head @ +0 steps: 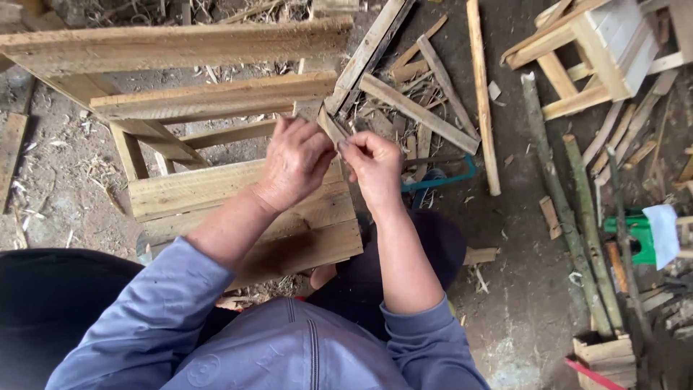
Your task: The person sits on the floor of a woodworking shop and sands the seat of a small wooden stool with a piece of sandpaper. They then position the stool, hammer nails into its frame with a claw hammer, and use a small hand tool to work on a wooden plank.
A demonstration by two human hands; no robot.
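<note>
My left hand [294,162] and my right hand [374,165] meet over a small wooden stool [238,209] made of rough planks. Both pinch a short, thin wooden strip [330,126] that angles up between the fingers. The left hand's fingers curl over the strip's lower end, and the right hand's thumb and fingers grip it from the right side. My forearms come up from blue rolled sleeves at the bottom of the view.
A larger plank frame [173,50] stands at the top left. Loose wood strips [419,108] lie scattered ahead, with a teal-framed saw [449,177] beside them. Long green poles [563,209] lie to the right, a pale wooden stool [599,50] sits at the top right, and a green object [639,235] is at the right.
</note>
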